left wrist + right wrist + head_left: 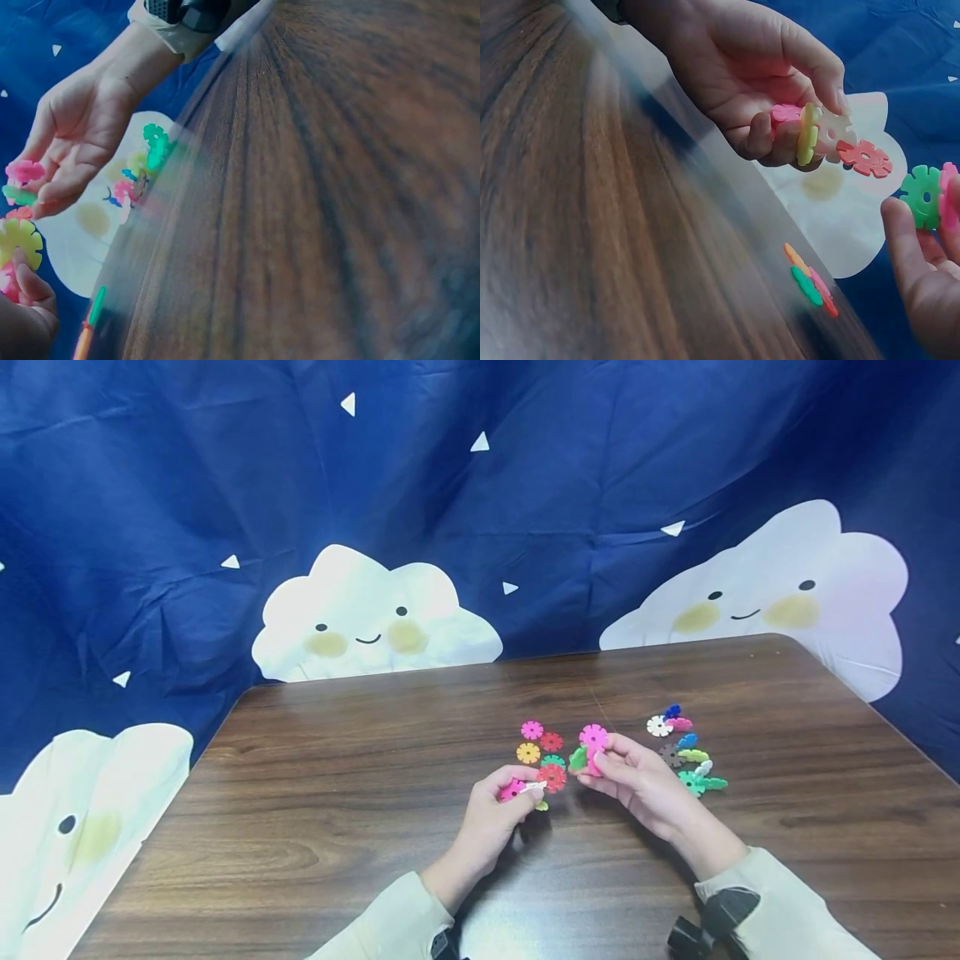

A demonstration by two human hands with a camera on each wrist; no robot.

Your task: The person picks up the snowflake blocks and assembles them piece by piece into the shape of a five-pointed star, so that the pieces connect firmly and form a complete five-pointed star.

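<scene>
thumb and fingers of my left hand [480, 818] are pinching a joined cluster [513, 790] of notched plastic discs in the head view, with a red disc [555, 779] poking out on the side toward my other hand. my right hand [645, 789] is gripping a smaller cluster [593, 737], pink and green, and the two clusters are facing each other across a narrow gap. just beyond my left hand, loose discs [528, 752] in pink, red, orange and green are lying on the desk [337, 760]. to the right of my right hand, a mixed group [690, 783] in white, blue, pink, dark grey and green is resting there too. a blue cloth [450, 485] is hanging behind.

in the left wrist view, my right hand is showing its palm, its fingertips holding pink above green. my left hand is filling the lower left corner, partly cut off, its thumb touching a yellow disc [19, 238].

in the right wrist view, my left hand is curling round pink and yellow, its thumb pressing a white disc [823, 142]. at the right edge, my right hand is holding a green disc [919, 191] beside pink.
</scene>
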